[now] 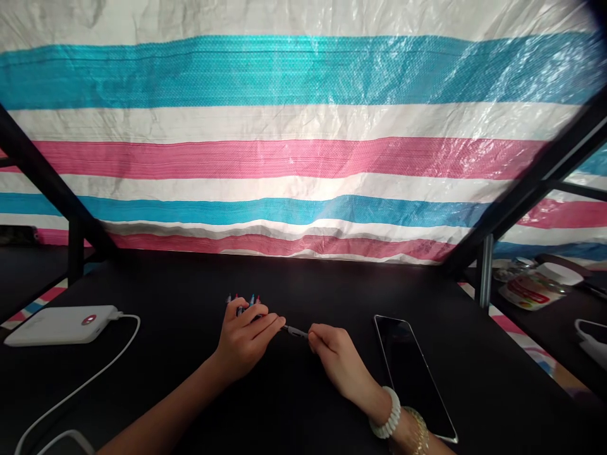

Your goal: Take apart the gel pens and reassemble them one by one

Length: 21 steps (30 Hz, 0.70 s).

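Near the middle of the black table, my left hand (246, 338) is closed round several pens (253, 299), whose blue, red and dark tips stick up above its fingers. A dark grey pen (296, 332) spans the gap between my two hands, one end at the fingertips of my left hand. My right hand (336, 355) pinches the other end of that pen between thumb and fingers. A white bracelet and a gold-coloured one circle my right wrist. The palm side of my left hand is hidden.
A black phone (415, 373) lies right of my right hand. At the left, a white power bank (61, 325) has a white cable (114, 362) curving toward the front. Black frame bars slant on both sides before a striped sheet (284, 158). A labelled jar (533, 289) lies far right.
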{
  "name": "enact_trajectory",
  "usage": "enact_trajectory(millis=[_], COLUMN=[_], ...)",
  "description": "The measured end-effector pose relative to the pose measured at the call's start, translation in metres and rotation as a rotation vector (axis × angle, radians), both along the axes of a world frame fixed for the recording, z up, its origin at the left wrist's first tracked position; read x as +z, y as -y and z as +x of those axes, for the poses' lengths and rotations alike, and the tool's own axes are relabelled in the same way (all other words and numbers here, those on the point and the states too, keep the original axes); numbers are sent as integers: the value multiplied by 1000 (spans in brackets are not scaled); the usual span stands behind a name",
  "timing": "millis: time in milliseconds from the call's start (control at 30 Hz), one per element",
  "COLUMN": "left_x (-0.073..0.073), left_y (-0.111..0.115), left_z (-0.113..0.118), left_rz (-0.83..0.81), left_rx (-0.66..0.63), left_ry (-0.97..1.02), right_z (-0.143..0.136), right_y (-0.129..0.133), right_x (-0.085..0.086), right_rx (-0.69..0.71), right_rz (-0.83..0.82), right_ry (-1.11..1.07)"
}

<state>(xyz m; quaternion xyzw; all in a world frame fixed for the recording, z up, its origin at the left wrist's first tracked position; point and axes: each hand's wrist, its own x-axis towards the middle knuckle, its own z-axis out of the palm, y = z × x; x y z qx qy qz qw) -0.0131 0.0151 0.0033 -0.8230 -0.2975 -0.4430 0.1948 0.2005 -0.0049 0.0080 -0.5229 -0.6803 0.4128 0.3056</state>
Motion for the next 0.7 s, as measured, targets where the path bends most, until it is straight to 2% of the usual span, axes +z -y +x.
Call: enact_trajectory(millis=[167,267,333,400,467,567,700], left_x=[4,3,0,-4,-6,-7,-7], left_y=[-3,-10,-17,-23,-28,-30,-27], left_z=[-6,-10,-13,-15,-17,-18,-19], left_rz=[55,-38,-150,-296,-361,-425,-479], left_rx=[9,-7,-73,-149,-180,-182,-172], left_ry=[-18,-52,-46,-92,-141,-210,-279], right_z=[-8,-12,-12,-8,-3,4,7], right_y=[2,3,2,-1,-7,-18,-28], right_x=[-10,-11,-10,-8,-8,-11,-18], right_rx=[116,214,247,216,129,13,-57], right_rz=[-192,-273,-278,-237,-168,-92,-49], right_ry=[-140,-206,-235,-258,-279,-309,-317])
